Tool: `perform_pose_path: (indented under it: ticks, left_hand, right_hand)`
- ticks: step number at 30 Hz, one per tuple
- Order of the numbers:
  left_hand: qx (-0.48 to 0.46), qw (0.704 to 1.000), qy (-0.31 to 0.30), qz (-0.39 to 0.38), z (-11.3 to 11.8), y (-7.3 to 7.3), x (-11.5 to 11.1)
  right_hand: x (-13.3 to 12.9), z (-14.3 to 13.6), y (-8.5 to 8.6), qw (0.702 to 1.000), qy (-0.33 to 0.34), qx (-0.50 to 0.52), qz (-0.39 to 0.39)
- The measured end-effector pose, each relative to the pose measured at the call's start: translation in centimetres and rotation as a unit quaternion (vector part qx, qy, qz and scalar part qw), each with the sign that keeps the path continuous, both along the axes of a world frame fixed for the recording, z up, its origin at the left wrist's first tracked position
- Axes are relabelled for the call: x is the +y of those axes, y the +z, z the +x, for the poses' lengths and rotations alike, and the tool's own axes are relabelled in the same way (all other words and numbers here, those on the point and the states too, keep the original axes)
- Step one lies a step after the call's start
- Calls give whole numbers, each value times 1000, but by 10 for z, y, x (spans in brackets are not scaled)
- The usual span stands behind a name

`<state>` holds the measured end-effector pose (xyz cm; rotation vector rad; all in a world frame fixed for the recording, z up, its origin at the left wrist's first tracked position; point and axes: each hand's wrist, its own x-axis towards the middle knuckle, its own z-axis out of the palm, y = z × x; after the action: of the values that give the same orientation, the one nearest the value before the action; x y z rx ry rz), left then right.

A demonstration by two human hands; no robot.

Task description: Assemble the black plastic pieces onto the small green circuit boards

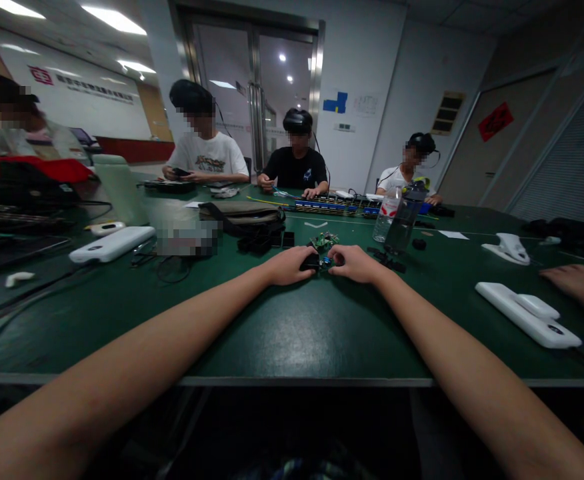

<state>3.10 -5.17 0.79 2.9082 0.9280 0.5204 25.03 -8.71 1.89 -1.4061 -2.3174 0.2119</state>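
My left hand [291,265] rests over the green table [292,333], its fingers closed round a small black box [311,262]. Facing it, my right hand [356,264] has thumb and forefinger curled together at a small blue part [327,261]. What exactly lies between those fingertips is too small to make out. Just beyond both hands sits a little heap of green circuit boards [325,240]. Several black open boxes [261,241] stand to the left of the heap.
A clear bottle [386,217] and a dark bottle [406,220] stand right of my hands. White power banks lie left [113,245] and right [527,315]. A dark bag [245,217] lies behind the boxes. Another person's hand [579,283] rests far right; several people sit opposite.
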Motion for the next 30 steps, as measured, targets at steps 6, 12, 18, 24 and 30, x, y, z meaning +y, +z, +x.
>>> perform_pose_path:
  ticks: [6,12,18,24,30]
  left_hand:
    - [5,1000,3,-9,1,2,-1]
    - [5,1000,6,-12,1,3,-3]
    - [5,1000,3,0,0,2,-2]
    - [6,1000,2,0,0,1,-1]
    - [9,1000,5,-3,0,2,0]
  right_hand:
    - [-1,0,1,1000,-4,-7,-14]
    - [-3,-1,2,1000,-8,-11,-13]
    - [-2,-1,1,1000,-6,-1,-15]
    - [-2,-2,2,1000,-3,-9,-16]
    - [-2,-2,1,1000,-12,-12,-18]
